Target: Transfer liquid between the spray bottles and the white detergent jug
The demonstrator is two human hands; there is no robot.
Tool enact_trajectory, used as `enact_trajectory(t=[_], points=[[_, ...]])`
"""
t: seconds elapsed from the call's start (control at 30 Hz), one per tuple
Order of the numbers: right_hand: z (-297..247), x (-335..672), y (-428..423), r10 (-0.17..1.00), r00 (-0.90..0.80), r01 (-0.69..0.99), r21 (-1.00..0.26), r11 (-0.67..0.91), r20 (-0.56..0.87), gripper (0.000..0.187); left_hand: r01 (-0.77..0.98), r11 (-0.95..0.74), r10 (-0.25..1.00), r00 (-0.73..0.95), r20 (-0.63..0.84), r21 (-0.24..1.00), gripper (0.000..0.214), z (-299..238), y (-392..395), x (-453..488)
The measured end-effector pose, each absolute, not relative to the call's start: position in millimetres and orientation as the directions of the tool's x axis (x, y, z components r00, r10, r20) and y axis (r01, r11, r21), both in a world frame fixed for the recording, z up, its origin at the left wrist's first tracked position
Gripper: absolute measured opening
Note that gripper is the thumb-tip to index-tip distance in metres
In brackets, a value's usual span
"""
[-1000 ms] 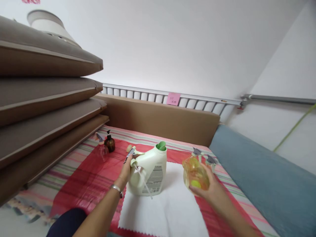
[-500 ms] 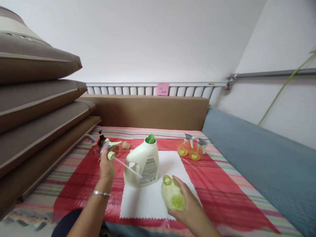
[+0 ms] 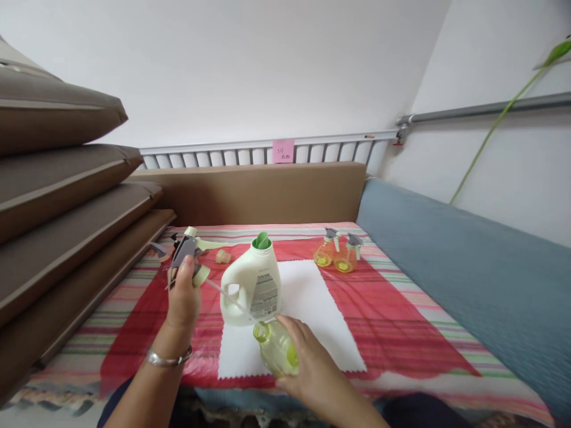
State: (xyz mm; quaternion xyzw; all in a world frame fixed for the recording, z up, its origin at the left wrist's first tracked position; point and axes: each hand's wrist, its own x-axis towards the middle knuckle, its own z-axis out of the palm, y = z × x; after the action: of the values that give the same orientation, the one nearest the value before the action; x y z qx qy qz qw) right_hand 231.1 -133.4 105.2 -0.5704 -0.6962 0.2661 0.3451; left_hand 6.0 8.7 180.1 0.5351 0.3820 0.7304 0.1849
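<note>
My left hand (image 3: 184,297) is closed around a grey and pale green trigger spray head (image 3: 188,252). Its thin dip tube (image 3: 227,297) slants down to the right, and the tube's end is close to the neck of a yellow-green clear bottle (image 3: 275,349). That bottle is tilted, mouth to the left, with my right hand (image 3: 303,356) wrapped around its right side. Just behind stands a large white detergent jug (image 3: 259,282) with a green spout (image 3: 262,241), partly on a white cloth (image 3: 307,297). I cannot tell whether the tube touches the bottle's mouth.
Two spray bottles (image 3: 325,252) with yellow liquid stand at the right rear on red sheeting (image 3: 375,309). A pale cap (image 3: 223,256) lies left of the jug. Stacked cushions (image 3: 66,196) rise at the left, and a blue padded side (image 3: 446,255) borders the right.
My right hand has brought the bottle left, tipping its mouth toward the dip tube. The spray head in my left hand is slightly higher and further left in view. The camera view has shifted.
</note>
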Motion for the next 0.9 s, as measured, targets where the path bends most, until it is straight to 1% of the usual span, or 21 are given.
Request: enact_trajectory(t=[0.13, 0.2, 0.3, 0.43, 0.6, 0.7, 0.9], points=[[106, 232, -135, 0.975, -0.090, 0.584, -0.782, 0.217, 0.203, 0.089, 0.059, -0.543, 0.753, -0.406, 0.518, 0.837, 0.022, 188, -5, 14], [104, 232, -134, 0.975, -0.082, 0.578, -0.787, 0.216, 0.208, 0.089, 0.018, -0.522, 0.776, -0.405, 0.483, 0.853, 0.016, 191, -9, 17], [102, 232, -133, 0.975, -0.082, 0.573, -0.790, 0.216, 0.207, 0.088, 0.018, -0.536, 0.782, -0.366, 0.504, 0.844, 0.013, 195, -12, 17], [103, 232, -134, 0.977, -0.087, 0.572, -0.793, 0.211, 0.197, 0.088, 0.077, -0.570, 0.763, -0.320, 0.561, 0.818, 0.017, 200, -14, 16], [104, 233, -134, 0.980, -0.082, 0.577, -0.793, 0.196, 0.182, 0.088, 0.073, -0.552, 0.769, -0.342, 0.541, 0.831, 0.018, 199, -13, 17], [103, 234, -135, 0.981, -0.075, 0.574, -0.797, 0.189, 0.179, 0.089, 0.040, -0.551, 0.778, -0.338, 0.530, 0.834, 0.018, 196, -15, 18], [109, 231, -131, 0.981, -0.079, 0.575, -0.796, 0.192, 0.179, 0.090, -0.054, -0.542, 0.823, -0.235, 0.517, 0.839, 0.025, 189, -27, 32]])
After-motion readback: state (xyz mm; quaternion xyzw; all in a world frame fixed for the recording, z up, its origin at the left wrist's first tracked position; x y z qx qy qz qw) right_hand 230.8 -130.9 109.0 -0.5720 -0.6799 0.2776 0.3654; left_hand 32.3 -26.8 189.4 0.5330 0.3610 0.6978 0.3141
